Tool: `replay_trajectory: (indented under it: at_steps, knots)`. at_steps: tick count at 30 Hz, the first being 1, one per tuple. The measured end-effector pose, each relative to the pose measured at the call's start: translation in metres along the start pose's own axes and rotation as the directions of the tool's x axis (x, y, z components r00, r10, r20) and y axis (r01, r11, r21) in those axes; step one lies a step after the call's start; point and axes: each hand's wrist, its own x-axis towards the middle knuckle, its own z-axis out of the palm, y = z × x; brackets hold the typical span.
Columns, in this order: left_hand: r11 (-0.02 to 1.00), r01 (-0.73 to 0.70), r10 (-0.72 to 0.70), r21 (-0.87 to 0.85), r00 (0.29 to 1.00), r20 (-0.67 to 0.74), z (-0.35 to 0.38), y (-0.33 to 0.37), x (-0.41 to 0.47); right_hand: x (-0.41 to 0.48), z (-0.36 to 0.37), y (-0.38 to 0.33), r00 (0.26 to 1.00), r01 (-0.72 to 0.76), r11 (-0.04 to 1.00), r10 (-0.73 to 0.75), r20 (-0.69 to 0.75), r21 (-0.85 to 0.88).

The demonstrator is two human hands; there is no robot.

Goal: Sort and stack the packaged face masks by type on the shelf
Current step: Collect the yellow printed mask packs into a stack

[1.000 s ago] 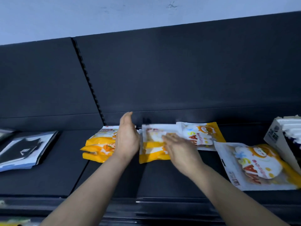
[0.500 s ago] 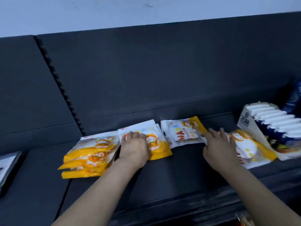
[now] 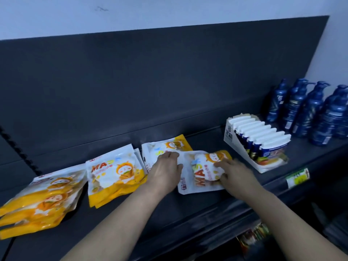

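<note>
Left hand (image 3: 165, 172): centre of frame, fingers fairly straight and laid on the rear pack (image 3: 169, 146), thumb beside the near edge of the front pack; pressing down, not gripping
Right hand (image 3: 235, 174): right of centre, fingers curled over the bulge of the front pack (image 3: 201, 176), thumb at its lower right edge; gripping it, by the look of the curl
Front pack: flat on the shelf (image 3: 131, 213), lapping over the lower right corner of the rear pack, print tilted toward the upper right
Rear pack: behind it, close to the back panel, just right of the middle stack
Middle stack (image 3: 113, 174): left of centre, several yellow-and-white packs, fanned rather than squared
Left stack (image 3: 41, 200): lower left, more yellow packs, loosely fanned and blurred
Type: same cartoon print on all, as far as the blur allows; finer differences impossible to tell
Step in hand: probably gathering the two loose packs into one pile
Doing it well: pin the rear pack with the flat left hand, lift the front pack by its edge rather than drag it, lay it print up, align corners, then check the print before merging with a stack
Risk: slick, puffy packs likely to slide off a fanned pile; better to square the middle stack first
Neighbours: display carton (image 3: 258, 142) near the right hand, blue pump bottles (image 3: 308, 110) at upper right, well apart from the packs
</note>
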Motion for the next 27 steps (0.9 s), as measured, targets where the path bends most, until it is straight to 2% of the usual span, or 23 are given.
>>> replay_trajectory:
  at_steps: [4, 6, 8, 10, 11, 13, 15, 18, 23, 25, 27]
  knots:
    - [0.999, 0.05, -0.05, 0.015, 0.997, -0.051, 0.014, 0.027, 0.008, 0.002, 0.001, 0.016, 1.0, -0.007, 1.0, 0.006, 0.031, 0.02]
    - [0.996, 0.054, -0.047, 0.071, 0.995, -0.087, 0.022, 0.037, 0.009, 0.002, 0.004, 0.014, 0.998, 0.002, 0.995, -0.008, 0.056, 0.102]
    - [0.992, 0.009, 0.0, 0.123, 0.997, -0.079, 0.027, 0.044, 0.011, 0.004, 0.009, 0.013, 0.998, 0.066, 0.989, -0.065, -0.01, 0.131]
    - [0.996, -0.035, 0.036, 0.086, 0.999, -0.009, 0.028, 0.05, 0.015, 0.009, 0.01, 0.016, 0.99, 0.117, 0.989, -0.109, -0.084, 0.09]
    - [0.996, -0.059, 0.056, 0.072, 0.998, 0.038, 0.029, 0.053, 0.016, 0.011, 0.009, 0.019, 0.991, 0.121, 0.988, -0.114, -0.075, 0.101]
    - [0.995, -0.087, 0.077, 0.056, 0.985, 0.152, 0.031, 0.057, 0.019, 0.016, 0.006, 0.023, 0.994, 0.11, 0.979, -0.109, -0.018, 0.174]
    - [0.998, -0.052, 0.043, 0.026, 0.965, 0.259, 0.035, 0.062, 0.023, 0.019, 0.004, 0.026, 0.993, 0.111, 0.957, -0.12, 0.018, 0.269]
    - [0.997, -0.026, -0.001, 0.079, 0.948, 0.319, 0.038, 0.067, 0.033, 0.022, 0.004, 0.029, 0.986, 0.15, 0.91, -0.165, 0.004, 0.386]
    - [0.937, -0.154, 0.064, 0.312, 0.957, 0.281, 0.033, 0.077, 0.043, 0.034, -0.005, 0.037, 0.977, 0.213, 0.848, -0.194, -0.09, 0.485]
    - [0.917, -0.118, 0.03, 0.382, 0.973, 0.229, 0.029, 0.075, 0.043, 0.04, -0.007, 0.036, 0.974, 0.225, 0.819, -0.184, -0.129, 0.528]
    - [0.92, -0.014, -0.024, 0.392, 0.995, 0.092, 0.016, 0.07, 0.039, 0.048, -0.008, 0.032, 0.965, 0.255, 0.783, -0.169, -0.2, 0.567]
